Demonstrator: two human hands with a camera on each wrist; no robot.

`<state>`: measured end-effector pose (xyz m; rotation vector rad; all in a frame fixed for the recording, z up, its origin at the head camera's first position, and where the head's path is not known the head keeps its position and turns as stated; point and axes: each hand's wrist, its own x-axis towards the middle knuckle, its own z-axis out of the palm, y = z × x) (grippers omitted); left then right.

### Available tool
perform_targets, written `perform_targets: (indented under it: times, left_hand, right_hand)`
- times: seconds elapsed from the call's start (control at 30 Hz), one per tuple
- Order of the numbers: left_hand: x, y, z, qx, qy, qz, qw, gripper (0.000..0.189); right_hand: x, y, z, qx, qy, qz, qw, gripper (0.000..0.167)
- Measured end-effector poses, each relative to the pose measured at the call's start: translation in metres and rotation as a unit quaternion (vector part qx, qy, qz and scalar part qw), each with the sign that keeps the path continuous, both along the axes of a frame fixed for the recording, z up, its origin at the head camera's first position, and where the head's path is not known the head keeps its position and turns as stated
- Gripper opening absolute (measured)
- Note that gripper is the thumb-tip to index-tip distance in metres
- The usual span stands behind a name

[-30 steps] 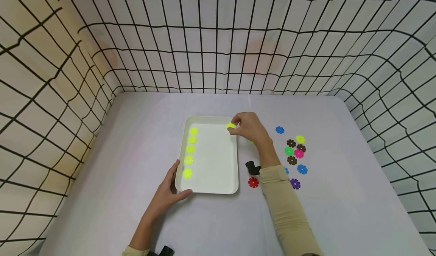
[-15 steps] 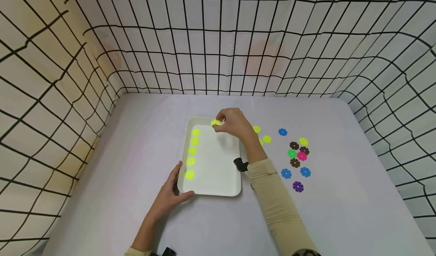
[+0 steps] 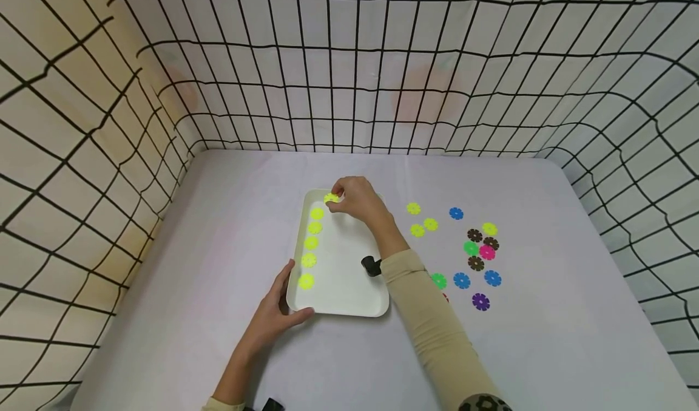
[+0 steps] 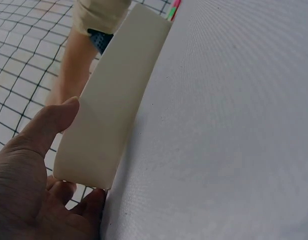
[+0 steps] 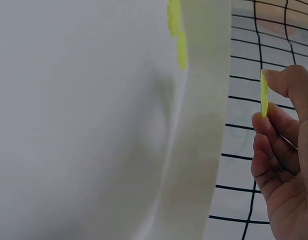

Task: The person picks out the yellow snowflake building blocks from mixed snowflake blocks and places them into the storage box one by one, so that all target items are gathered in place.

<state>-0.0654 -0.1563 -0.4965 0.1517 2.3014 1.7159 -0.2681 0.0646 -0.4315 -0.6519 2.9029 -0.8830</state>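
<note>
My right hand (image 3: 358, 201) pinches a yellow notched plastic disc (image 3: 330, 198) between thumb and fingertips, over the far left part of a white tray (image 3: 349, 292). In the right wrist view the held disc (image 5: 264, 94) is seen edge-on, above the tray surface and apart from it. Several like yellow discs (image 3: 311, 243) lie in a column along the tray's left side. My left hand (image 3: 271, 317) grips the tray's near left corner, thumb at the front wall and fingers round the left side. The left wrist view shows the thumb (image 4: 61, 117) against the tray's outer wall (image 4: 111, 100).
Right of the tray lie loose discs: yellow (image 3: 430, 224), blue (image 3: 455, 213), brown (image 3: 476, 263), green (image 3: 471, 248), pink (image 3: 487, 252) and purple (image 3: 481, 302). A red one is mostly hidden by the right sleeve (image 3: 431, 320). Black wire mesh (image 3: 355, 89) borders the white-covered table.
My right hand has moved left over the tray with the yellow disc, from the far right corner toward the far left. Loose discs behind the arm have come into view. The left hand keeps its grip.
</note>
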Motion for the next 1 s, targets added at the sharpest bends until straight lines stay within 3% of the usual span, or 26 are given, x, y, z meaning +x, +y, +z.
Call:
perform_targets:
  times: [0.6,1.0]
  left_hand:
    - [0.001,-0.003,-0.003,-0.001,-0.006,0.0,1.0,0.105]
    - [0.0,-0.003,-0.004,-0.005,-0.007,0.0,1.0,0.107]
  right_hand:
    - [-0.003,-0.008,-0.025,0.093,-0.066,-0.006,0.9934,0.031]
    - [-0.005,-0.01,-0.032,0.108,-0.067,-0.01,0.9919,0.028]
